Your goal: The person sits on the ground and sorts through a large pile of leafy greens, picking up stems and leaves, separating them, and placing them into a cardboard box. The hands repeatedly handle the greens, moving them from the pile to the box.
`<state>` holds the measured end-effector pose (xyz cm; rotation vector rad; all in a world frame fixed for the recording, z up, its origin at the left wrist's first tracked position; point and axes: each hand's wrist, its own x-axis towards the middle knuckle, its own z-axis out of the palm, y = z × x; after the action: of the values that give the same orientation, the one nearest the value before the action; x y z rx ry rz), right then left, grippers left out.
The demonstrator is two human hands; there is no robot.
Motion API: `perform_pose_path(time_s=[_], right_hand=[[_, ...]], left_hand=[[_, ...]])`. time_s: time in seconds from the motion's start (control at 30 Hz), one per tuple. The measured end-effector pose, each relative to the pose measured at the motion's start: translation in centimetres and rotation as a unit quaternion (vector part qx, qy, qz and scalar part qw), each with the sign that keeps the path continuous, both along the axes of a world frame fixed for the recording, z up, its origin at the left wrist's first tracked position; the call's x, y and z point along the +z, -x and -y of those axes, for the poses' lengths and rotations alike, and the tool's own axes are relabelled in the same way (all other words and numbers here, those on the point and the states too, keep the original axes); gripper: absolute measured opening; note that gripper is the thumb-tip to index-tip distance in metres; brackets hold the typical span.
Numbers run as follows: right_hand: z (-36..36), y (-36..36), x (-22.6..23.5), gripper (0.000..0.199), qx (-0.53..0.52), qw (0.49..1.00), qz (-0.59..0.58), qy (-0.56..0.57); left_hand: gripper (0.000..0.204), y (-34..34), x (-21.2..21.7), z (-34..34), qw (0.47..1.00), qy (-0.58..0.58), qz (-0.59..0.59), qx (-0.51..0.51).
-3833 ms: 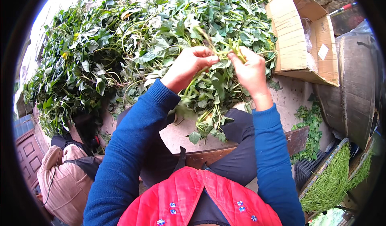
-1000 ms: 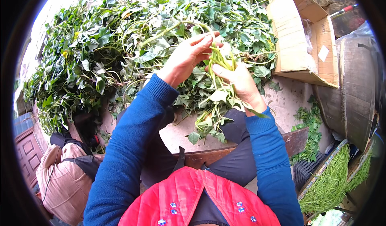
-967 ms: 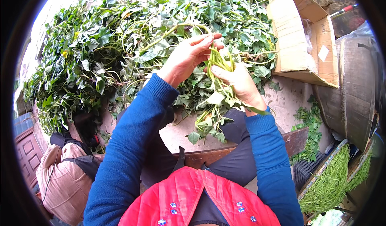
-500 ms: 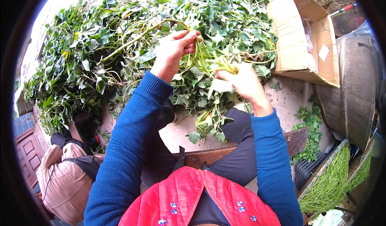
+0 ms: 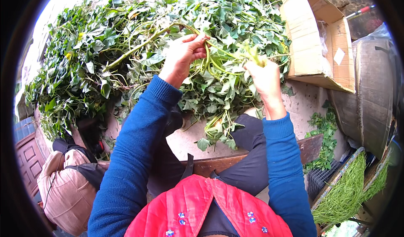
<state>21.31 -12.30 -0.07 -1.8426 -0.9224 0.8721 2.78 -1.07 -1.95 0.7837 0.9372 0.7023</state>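
Hold the green vine stem taut between both hands above the far leafy pile: the left hand is curled shut around the stem's left run, and the right hand pinches a small bunch of pale cut stem ends, so any pull should follow the stem's line to avoid snapping it. The stem is thin, smooth and flexible, arching over a dense heap of matte heart-shaped leaves. Far right stands a stiff open cardboard box; near right, a crate of fine green stalks.
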Motion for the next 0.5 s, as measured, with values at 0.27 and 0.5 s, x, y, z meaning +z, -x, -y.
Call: perform_pose_path(time_s=[0.27,0.5], right_hand=[[-0.5,-1.0,-0.4,0.009,-0.218,0.954,-0.128,-0.163],[-1.3,-2.6,0.2,0.021,-0.124,0.975,0.058,-0.175]], left_hand=[[0.017,-1.0,0.0,1.5,0.998,0.046,0.036,-0.039],[0.016,-0.9,0.2,1.6,0.998,0.035,0.007,-0.058]])
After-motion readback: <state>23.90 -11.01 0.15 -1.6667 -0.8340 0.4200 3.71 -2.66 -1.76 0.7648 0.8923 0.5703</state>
